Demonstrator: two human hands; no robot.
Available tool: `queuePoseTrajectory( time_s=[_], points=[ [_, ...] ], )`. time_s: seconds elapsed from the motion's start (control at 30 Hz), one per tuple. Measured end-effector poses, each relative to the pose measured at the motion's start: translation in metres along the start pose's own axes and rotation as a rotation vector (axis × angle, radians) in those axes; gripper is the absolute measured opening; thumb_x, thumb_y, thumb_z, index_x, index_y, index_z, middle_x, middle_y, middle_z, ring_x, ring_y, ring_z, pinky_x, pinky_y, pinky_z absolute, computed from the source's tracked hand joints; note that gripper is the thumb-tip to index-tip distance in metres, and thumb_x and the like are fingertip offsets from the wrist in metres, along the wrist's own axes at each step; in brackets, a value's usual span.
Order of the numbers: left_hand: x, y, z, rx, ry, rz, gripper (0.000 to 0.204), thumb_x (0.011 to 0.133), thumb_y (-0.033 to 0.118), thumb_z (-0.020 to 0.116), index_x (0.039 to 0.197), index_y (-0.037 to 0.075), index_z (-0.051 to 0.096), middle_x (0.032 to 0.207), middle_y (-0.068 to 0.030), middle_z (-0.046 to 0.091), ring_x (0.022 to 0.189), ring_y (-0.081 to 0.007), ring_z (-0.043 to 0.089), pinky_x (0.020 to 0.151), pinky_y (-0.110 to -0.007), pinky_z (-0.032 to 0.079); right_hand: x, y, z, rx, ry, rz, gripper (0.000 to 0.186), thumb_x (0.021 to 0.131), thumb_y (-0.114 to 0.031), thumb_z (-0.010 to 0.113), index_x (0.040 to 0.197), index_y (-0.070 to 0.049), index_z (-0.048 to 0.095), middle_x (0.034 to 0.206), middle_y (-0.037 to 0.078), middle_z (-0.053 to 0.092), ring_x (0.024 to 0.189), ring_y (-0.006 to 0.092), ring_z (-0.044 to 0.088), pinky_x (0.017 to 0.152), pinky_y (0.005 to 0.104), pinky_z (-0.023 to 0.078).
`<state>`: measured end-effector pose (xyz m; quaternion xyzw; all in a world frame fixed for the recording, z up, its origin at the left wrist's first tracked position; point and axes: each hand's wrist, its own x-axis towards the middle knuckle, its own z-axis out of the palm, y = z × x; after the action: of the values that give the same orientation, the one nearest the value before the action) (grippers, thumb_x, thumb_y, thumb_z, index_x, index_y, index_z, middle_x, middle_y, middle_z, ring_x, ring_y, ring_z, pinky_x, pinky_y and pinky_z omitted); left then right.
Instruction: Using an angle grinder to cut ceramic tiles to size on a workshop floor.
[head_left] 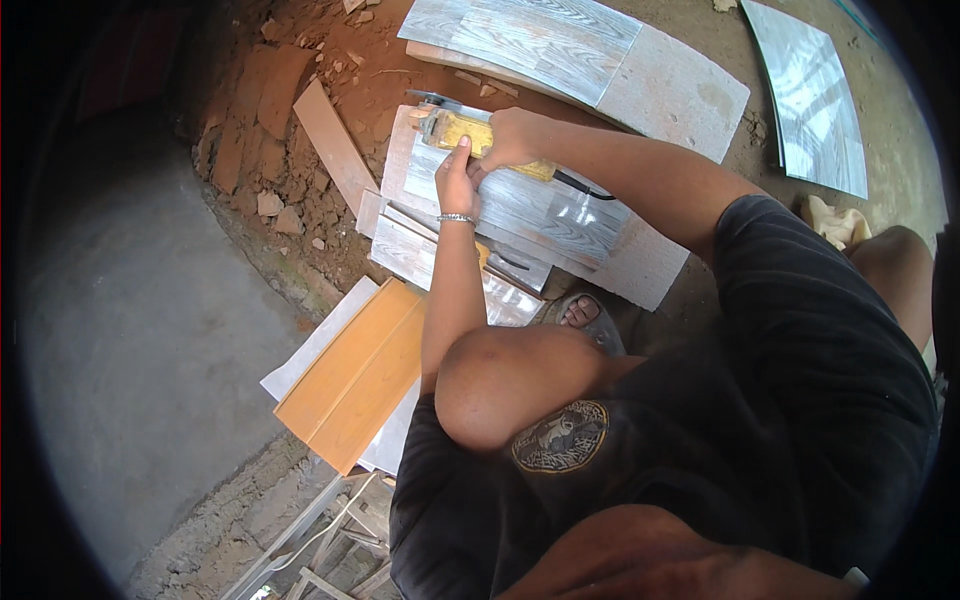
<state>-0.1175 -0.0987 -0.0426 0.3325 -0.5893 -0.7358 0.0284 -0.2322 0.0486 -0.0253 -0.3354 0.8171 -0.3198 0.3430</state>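
Both hands hold a yellow angle grinder [458, 131]. My right hand [518, 140] wraps round the rear of its body. My left hand [459, 183], with a bracelet at the wrist, grips it from the near side, thumb up on the yellow casing. The grinder's dark disc sticks out at the far left end, and a black cord runs off to the right behind my right hand. Beneath lies a grey wood-pattern tile [560, 222] on a pale slab [648, 262]. The grinder is over the tile's left end; whether the disc touches it I cannot tell.
More wood-pattern tiles lie at the far side [540, 40] and far right [810, 100]. Cut tile strips [405, 250] sit by my left forearm. An orange-brown panel [355, 370] rests nearer. Reddish soil and rubble [260, 160] border a grey concrete floor [130, 300].
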Motion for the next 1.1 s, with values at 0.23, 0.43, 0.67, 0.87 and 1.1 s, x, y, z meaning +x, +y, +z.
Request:
queuePoseTrajectory(
  time_s=[0.23,0.43,0.67,0.87,1.1],
  points=[
    [-0.091,0.016,0.010,1.645,-0.435,0.348,0.100,0.073,0.038,0.091,0.152,0.001,0.044,0.152,-0.0413,0.036,0.142,-0.0550,0.038,0.115,-0.046,0.041,-0.014,0.001,-0.006,0.006,-0.005,0.021,0.069,0.067,-0.049,0.076,0.095,0.013,0.071,0.094,0.032,0.071,0.090,0.0401,0.072,0.079,0.0438,0.058],
    [-0.090,-0.010,0.016,1.660,-0.289,0.250,0.123,0.058,0.036,0.098,0.159,0.008,0.033,0.157,-0.0453,0.018,0.146,-0.0623,0.018,0.120,-0.049,0.034,-0.026,-0.001,-0.004,0.011,0.008,0.035,0.063,0.067,-0.044,0.076,0.094,0.013,0.072,0.090,0.032,0.071,0.085,0.0407,0.072,0.076,0.0445,0.058],
    [-0.090,-0.012,0.017,1.552,-0.248,0.234,0.129,0.058,0.035,0.098,0.156,-0.008,0.026,0.160,-0.0384,0.022,0.151,-0.0515,0.020,0.124,-0.043,0.029,-0.037,0.011,0.004,0.022,0.042,0.025,0.065,0.064,-0.042,0.078,0.097,0.014,0.070,0.091,0.031,0.072,0.087,0.0410,0.073,0.078,0.0448,0.059],
    [-0.090,-0.010,0.019,1.603,-0.235,0.192,0.135,0.056,0.034,0.099,0.156,-0.013,0.020,0.162,-0.0348,0.021,0.152,-0.0499,0.018,0.122,-0.043,0.033,-0.045,0.016,0.007,-0.027,0.108,0.015,0.056,0.065,-0.044,0.078,0.088,0.007,0.076,0.087,0.027,0.073,0.084,0.0383,0.073,0.074,0.0456,0.058],
    [-0.091,-0.008,0.018,1.598,-0.234,0.203,0.134,0.056,0.035,0.098,0.155,-0.014,0.022,0.163,-0.0345,0.021,0.152,-0.0496,0.019,0.123,-0.043,0.031,-0.058,0.020,0.006,-0.012,0.112,0.025,0.055,0.064,-0.043,0.078,0.086,0.007,0.076,0.086,0.028,0.073,0.082,0.0384,0.073,0.072,0.0455,0.058]
  ],
)
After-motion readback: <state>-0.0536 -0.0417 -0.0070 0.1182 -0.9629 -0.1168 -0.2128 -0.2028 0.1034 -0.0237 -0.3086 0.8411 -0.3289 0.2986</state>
